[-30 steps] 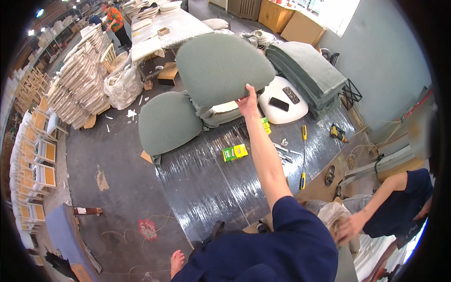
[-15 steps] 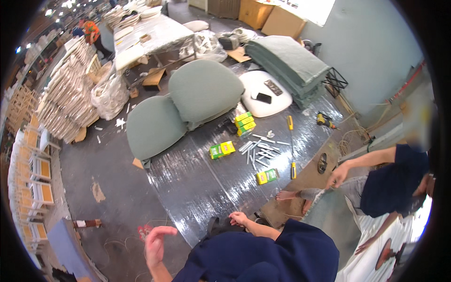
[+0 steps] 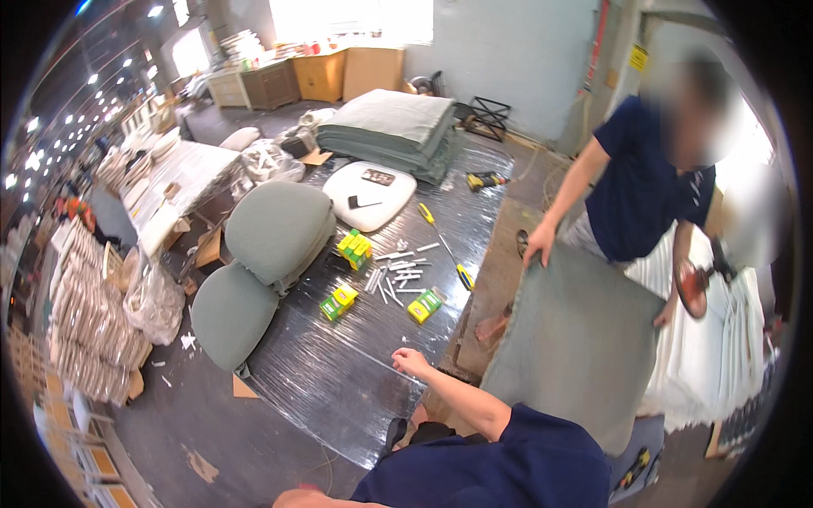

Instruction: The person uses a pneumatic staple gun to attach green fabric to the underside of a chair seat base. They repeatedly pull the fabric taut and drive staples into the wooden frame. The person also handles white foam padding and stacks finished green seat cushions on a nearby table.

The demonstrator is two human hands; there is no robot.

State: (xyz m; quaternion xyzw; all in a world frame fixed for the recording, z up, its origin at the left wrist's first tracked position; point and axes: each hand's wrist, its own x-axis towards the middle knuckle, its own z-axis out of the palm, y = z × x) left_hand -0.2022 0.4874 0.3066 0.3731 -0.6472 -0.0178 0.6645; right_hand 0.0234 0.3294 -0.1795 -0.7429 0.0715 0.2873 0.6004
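Nearest box [image 3: 425,306] slants lengthwise toward upper right; right grip [image 3: 412,362] half-spread, left grip [image 3: 303,499] unclear.

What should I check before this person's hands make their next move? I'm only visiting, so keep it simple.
1. Right hand empty: ok; nothing visible in it.
2. Left hand empty: cannot tell; it is out of view.
3. Film-covered surface free of loose bits: not ok; silvery rods lie scattered near the yellow-green boxes.
4. White seat free of things: not ok; two dark objects lie on it.
5. Co-worker's hands off the grey-green sheet: not ok; both touch it.
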